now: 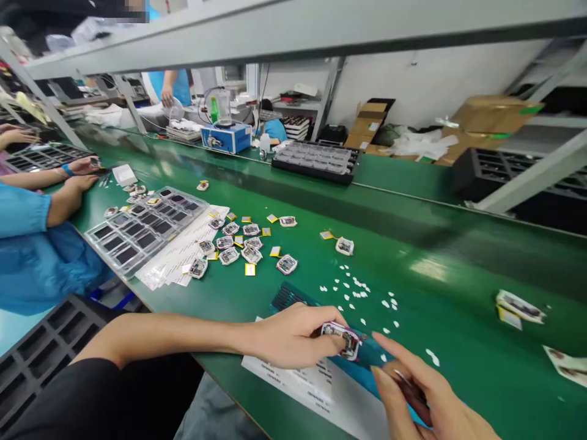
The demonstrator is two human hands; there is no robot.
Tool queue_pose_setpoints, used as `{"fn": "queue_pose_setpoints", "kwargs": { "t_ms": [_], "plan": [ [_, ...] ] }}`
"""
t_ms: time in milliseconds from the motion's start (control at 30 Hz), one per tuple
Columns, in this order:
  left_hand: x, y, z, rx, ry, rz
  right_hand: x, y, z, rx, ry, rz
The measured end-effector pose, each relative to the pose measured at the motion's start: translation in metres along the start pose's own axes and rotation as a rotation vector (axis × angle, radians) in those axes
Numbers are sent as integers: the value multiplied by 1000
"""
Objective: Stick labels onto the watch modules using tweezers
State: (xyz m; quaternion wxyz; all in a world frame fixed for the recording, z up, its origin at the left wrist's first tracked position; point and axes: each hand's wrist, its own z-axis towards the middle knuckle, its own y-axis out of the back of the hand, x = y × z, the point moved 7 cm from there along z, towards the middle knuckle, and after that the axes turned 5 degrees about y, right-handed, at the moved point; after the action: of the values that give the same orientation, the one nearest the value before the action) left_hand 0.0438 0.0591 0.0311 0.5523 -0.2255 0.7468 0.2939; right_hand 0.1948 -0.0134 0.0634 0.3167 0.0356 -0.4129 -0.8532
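Nearest, the right hand [438, 391] parted thumb and forefinger; whether it gripped the dark metallic object [406, 379] between was unclear. The white paper sheet [353, 397] bore print too small to read. Leftward, the left hand [279, 337] pinched a rounded white-framed circuit unit [352, 346], long axis slanting toward the right fingers.

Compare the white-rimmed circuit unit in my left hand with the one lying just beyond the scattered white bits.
The rounded, white-rimmed circuit unit is gripped in the left hand; the loose white-rimmed unit lies on the green bench. The thumb partly covers the gripped unit, nothing the loose unit. A flat yellow-edged piece sits beside the loose unit, none visibly beside the gripped unit. Both show electronics.
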Motion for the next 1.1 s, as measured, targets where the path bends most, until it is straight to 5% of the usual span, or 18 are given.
{"fn": "queue_pose_setpoints", "kwargs": {
  "t_ms": [167,700,1100],
  "plan": [
    [-3,-9,-6,37,-95,132,15,-6,5,30,106,-6],
    [2,-6,-8,-9,13,153,14,-9,-13,127,267,-32],
    [-1,-3,-8,-8,-62,65,3,-8,3,37,-38,141]
  ]
}}
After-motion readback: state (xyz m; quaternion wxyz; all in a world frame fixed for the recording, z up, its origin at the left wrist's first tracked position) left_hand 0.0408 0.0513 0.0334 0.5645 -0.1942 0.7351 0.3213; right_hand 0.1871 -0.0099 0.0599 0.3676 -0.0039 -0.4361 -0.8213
